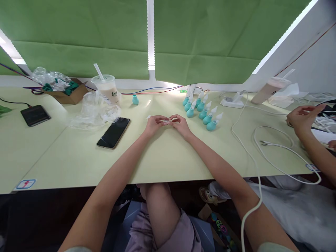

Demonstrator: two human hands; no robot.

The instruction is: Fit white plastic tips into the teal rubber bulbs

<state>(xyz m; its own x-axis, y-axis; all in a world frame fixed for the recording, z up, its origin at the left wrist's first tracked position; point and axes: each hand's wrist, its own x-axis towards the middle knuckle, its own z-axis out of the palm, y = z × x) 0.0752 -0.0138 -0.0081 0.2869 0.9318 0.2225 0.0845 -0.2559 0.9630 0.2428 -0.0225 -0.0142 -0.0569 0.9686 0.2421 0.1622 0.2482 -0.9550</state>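
Note:
My left hand (155, 125) and my right hand (180, 124) meet just above the table, fingertips almost touching. Both pinch a small translucent whitish piece (166, 121), too small and covered to name. A whitish tip (148, 117) shows beside my left hand; whether it lies on the table or is held I cannot tell. Beyond my left hand stands one teal rubber bulb (135, 100) without a nozzle. Right of my hands, several teal bulb syringes (211, 125) with whitish pointed nozzles stand upright in slanting rows.
Left lie a black phone (113, 133), a crumpled plastic bag (90, 110), a drink cup (106, 89), a cardboard box (70, 94) and another dark device (35, 115). A white cable (246, 150) crosses near my right arm from a power strip (232, 101). A co-worker's hand (301, 119) is far right.

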